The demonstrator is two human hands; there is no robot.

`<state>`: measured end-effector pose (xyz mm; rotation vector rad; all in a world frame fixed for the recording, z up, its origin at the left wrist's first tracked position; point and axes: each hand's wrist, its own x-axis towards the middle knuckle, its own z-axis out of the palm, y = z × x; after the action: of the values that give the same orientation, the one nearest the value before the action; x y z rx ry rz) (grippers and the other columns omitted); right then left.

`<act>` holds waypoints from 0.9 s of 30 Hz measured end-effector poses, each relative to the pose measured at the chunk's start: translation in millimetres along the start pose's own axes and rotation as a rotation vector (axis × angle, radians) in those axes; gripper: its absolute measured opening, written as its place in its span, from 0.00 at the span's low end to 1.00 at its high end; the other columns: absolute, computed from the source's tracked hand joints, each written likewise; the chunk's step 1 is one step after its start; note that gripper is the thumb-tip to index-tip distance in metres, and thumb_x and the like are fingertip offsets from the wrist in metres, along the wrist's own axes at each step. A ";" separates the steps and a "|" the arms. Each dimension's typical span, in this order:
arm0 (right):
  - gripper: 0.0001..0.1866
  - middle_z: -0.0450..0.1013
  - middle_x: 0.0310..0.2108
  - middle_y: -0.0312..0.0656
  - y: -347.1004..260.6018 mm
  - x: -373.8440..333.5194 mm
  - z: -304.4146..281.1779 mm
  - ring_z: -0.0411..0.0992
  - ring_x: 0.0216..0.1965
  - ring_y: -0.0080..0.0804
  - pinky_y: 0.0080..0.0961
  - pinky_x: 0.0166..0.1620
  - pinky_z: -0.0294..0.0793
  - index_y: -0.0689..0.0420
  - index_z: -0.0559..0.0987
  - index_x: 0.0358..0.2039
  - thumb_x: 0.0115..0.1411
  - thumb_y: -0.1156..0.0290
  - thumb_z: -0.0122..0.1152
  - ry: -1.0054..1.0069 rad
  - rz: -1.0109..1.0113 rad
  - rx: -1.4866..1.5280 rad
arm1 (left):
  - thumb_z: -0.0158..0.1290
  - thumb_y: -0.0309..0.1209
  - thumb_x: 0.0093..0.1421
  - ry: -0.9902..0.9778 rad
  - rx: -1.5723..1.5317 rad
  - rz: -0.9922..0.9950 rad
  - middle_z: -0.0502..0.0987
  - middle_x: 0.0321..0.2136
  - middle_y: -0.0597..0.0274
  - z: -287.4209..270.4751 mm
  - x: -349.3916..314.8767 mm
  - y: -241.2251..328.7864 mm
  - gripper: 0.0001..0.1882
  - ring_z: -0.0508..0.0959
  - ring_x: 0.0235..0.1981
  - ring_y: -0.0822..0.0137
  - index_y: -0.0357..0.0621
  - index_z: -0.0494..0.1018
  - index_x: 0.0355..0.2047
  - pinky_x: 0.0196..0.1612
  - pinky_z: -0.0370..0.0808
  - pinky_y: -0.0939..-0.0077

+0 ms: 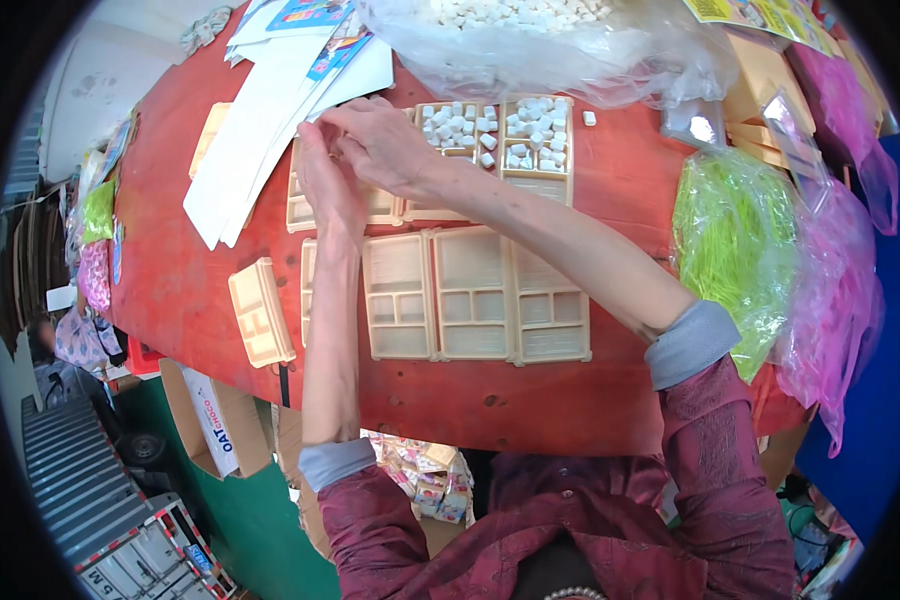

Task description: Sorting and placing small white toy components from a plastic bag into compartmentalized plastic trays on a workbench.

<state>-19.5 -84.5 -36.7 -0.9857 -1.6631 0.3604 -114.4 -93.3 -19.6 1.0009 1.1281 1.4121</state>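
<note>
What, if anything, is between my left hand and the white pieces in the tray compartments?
Your right hand is: it's just right of your left hand, on the side toward the white pieces.

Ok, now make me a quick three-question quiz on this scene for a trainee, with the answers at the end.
1. Multiple choice: What are the green strands on the right packed in?
A) a cardboard box
B) a clear plastic bag
C) a metal tin

2. True or false: The left hand and the right hand are held far apart.

3. Fill in the blank: The divided trays with white pieces in some compartments are ____ in colour.

Key:
1. B
2. False; the left hand and the right hand are close together.
3. Beige
</note>
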 end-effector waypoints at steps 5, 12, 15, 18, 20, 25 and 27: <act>0.13 0.74 0.32 0.51 -1.7 8.8 -55.9 0.72 0.37 0.50 0.40 0.39 0.71 0.60 0.76 0.36 0.49 0.79 0.53 -0.200 0.065 -0.276 | 0.45 0.40 0.66 0.074 0.215 0.079 0.73 0.46 0.59 -7.5 -1.0 1.0 0.20 0.71 0.49 0.69 0.36 0.70 0.49 0.53 0.66 0.73; 0.05 0.72 0.29 0.54 -10.2 -20.5 -196.7 0.71 0.36 0.55 0.45 0.38 0.69 0.63 0.74 0.29 0.51 0.80 0.50 -0.615 0.207 -0.883 | 0.49 0.25 0.60 -0.084 0.530 0.189 0.77 0.33 0.63 -14.0 21.6 -5.5 0.10 0.72 0.33 0.78 0.33 0.75 0.39 0.37 0.68 0.84; 0.09 0.69 0.29 0.53 7.8 -38.1 -212.5 0.69 0.37 0.55 0.45 0.40 0.67 0.63 0.72 0.34 0.50 0.81 0.50 -0.761 0.280 -0.904 | 0.49 0.23 0.58 -0.127 0.615 0.167 0.77 0.31 0.64 -14.5 33.5 -6.9 0.09 0.72 0.30 0.78 0.33 0.76 0.37 0.34 0.69 0.84; 0.13 0.68 0.31 0.51 27.4 -45.0 -214.8 0.67 0.38 0.53 0.43 0.41 0.67 0.62 0.69 0.39 0.51 0.81 0.51 -0.619 0.084 -0.779 | 0.50 0.22 0.57 -0.164 0.770 0.235 0.78 0.28 0.65 -7.7 32.8 1.5 0.08 0.71 0.27 0.79 0.34 0.77 0.35 0.32 0.69 0.84; 0.09 0.70 0.29 0.54 27.9 -40.1 -208.8 0.69 0.37 0.56 0.44 0.39 0.68 0.64 0.71 0.35 0.50 0.81 0.53 -0.651 0.145 -0.802 | 0.51 0.22 0.57 -0.162 0.826 0.329 0.79 0.27 0.64 -11.6 33.3 -1.3 0.08 0.72 0.26 0.78 0.35 0.78 0.34 0.32 0.70 0.83; 0.04 0.72 0.26 0.59 30.1 -30.9 -204.8 0.71 0.34 0.59 0.47 0.34 0.70 0.68 0.73 0.26 0.49 0.81 0.56 -0.599 0.218 -0.840 | 0.51 0.22 0.55 -0.186 0.975 0.549 0.81 0.27 0.57 -3.9 43.2 -2.8 0.09 0.78 0.27 0.70 0.37 0.79 0.35 0.33 0.72 0.77; 0.04 0.72 0.25 0.60 34.5 -27.8 -204.6 0.72 0.33 0.60 0.47 0.34 0.70 0.68 0.73 0.24 0.48 0.81 0.57 -0.563 0.221 -0.851 | 0.51 0.23 0.55 -0.237 1.093 0.582 0.80 0.30 0.51 1.9 51.4 -2.8 0.09 0.80 0.31 0.60 0.37 0.78 0.36 0.36 0.74 0.72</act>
<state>181.6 -135.4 -8.9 -1.8271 -2.2900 0.0491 -118.6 -42.0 -21.5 2.3463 1.5100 0.9728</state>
